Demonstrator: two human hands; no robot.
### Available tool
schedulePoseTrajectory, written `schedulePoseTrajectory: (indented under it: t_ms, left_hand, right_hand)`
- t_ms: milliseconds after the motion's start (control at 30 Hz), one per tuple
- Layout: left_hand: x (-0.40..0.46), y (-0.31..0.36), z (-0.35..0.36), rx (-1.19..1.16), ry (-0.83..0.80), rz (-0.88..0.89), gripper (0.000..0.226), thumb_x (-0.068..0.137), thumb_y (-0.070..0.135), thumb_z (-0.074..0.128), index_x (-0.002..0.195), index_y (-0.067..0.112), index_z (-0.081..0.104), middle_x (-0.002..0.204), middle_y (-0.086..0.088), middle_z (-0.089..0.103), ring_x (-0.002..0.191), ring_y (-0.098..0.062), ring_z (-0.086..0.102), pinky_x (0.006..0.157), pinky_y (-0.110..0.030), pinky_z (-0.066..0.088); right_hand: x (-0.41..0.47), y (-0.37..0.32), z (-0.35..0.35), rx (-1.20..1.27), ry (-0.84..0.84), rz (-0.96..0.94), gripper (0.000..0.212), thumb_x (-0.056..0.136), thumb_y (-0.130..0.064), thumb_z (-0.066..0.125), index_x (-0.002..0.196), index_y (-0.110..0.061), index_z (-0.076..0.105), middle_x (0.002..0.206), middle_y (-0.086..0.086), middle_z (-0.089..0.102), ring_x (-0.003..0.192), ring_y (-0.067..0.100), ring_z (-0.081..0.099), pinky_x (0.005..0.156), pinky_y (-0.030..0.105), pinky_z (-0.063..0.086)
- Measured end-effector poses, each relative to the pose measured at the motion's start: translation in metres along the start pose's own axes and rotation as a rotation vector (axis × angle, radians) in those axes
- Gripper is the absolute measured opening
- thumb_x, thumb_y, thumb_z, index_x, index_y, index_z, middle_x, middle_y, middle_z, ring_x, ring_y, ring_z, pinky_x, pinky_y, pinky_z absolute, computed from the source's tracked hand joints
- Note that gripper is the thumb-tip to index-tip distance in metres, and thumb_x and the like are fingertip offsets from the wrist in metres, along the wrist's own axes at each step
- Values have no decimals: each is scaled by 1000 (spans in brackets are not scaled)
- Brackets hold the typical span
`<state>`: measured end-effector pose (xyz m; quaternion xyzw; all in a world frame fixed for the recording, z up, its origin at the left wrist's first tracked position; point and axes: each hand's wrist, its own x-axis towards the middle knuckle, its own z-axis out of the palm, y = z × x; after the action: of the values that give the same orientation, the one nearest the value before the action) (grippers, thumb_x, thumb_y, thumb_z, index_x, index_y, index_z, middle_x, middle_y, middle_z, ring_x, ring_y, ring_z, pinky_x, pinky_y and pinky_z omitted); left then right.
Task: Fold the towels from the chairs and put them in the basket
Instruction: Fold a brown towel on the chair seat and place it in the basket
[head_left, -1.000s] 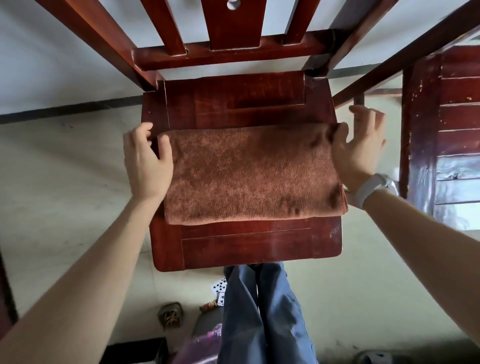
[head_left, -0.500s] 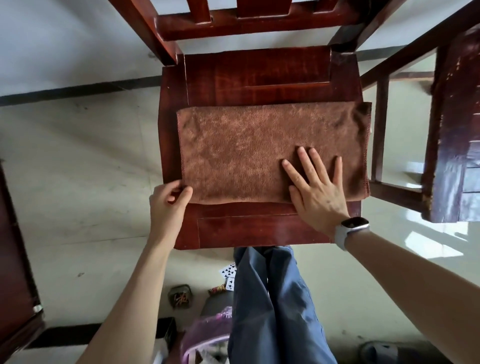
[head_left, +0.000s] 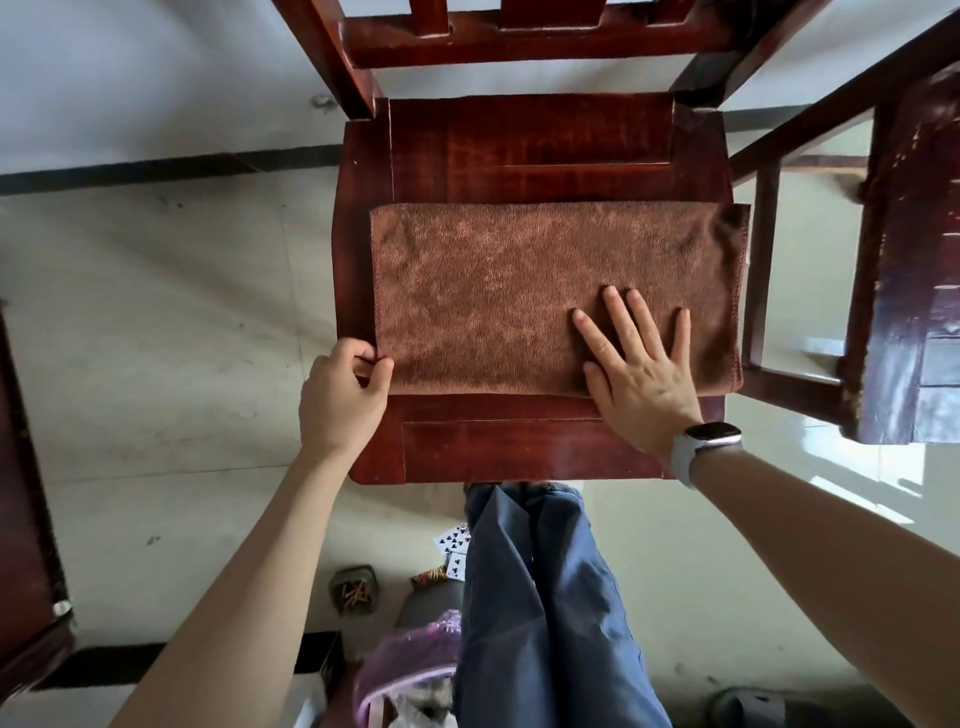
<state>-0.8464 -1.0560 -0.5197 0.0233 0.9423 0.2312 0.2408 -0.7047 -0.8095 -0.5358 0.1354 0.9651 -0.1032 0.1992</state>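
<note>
A brown towel (head_left: 498, 291), folded into a flat rectangle, lies across the seat of a dark red wooden chair (head_left: 524, 140). My left hand (head_left: 340, 400) pinches the towel's near left corner between thumb and curled fingers. My right hand (head_left: 639, 369), with a watch at the wrist, presses flat with spread straight fingers on the towel's near right part. A pink basket (head_left: 395, 670) shows partly at the bottom edge, behind my blue trouser legs.
A second dark wooden chair (head_left: 914, 249) stands close on the right. Dark wooden furniture (head_left: 26, 571) fills the left edge. On the pale tiled floor near my legs lie playing cards (head_left: 454, 543) and a small container (head_left: 356, 590).
One second ago both hands held the towel's side edges. My right hand then moved onto the towel and lies flat; my left hand slid down to the near left corner. The view has shifted slightly.
</note>
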Motion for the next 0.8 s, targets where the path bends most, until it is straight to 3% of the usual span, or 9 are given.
schedulePoseTrajectory:
  t_ms: [100,167,267,367,467,533,667,800]
  left_hand:
    - [0,3,0,18,-9,-61,24,84,24,62,102,9,57,92,-10,67,92,-33,58,82,-45,47]
    - [-4,8,0,87,41,-45,29,84,19,61,110,9,55,101,-13,64,99,-35,55,86,-45,45]
    - [-17,23,8,226,236,254,33,86,11,52,119,8,53,118,-17,55,113,-34,49,91,-43,40]
    - [-27,42,34,320,113,529,40,92,20,42,131,12,47,140,-16,43,132,-34,36,106,-48,30]
    - [-25,46,58,426,-52,465,53,91,38,36,142,23,32,153,-13,22,141,-36,13,109,-60,11]
    - [-22,35,67,477,-69,414,61,89,52,32,144,28,24,155,-12,14,142,-36,6,109,-62,4]
    - [-15,15,73,542,-15,442,71,82,66,31,144,34,19,156,-8,14,142,-36,2,105,-67,-1]
    - [-16,18,73,539,-13,430,72,81,65,33,144,33,19,156,-8,13,142,-36,1,105,-69,1]
  right_hand:
    - [-1,2,-1,-3,3,-31,53,92,-37,30,144,-28,25,154,11,20,142,30,17,107,67,12]
    - [-4,3,-3,8,35,-51,53,93,-30,39,144,-24,27,153,14,20,142,32,16,107,67,12]
    - [-9,-3,-10,42,142,-87,51,88,-18,44,139,-14,38,149,19,27,139,35,24,107,65,11]
    - [-6,-29,-7,16,223,-161,48,85,-15,43,132,-9,48,143,18,40,133,34,36,105,63,15]
    - [3,-43,3,57,191,-70,48,88,-18,46,136,-12,43,146,16,36,136,31,33,108,60,16]
    - [3,-32,13,28,168,-53,50,91,-29,42,140,-22,36,149,11,32,138,28,29,110,57,14]
    - [-9,14,30,-76,178,-60,54,91,-44,36,142,-32,28,150,5,32,139,25,28,110,55,14]
    - [-26,54,31,-50,190,60,54,91,-44,35,142,-30,28,150,7,30,140,24,21,110,56,16]
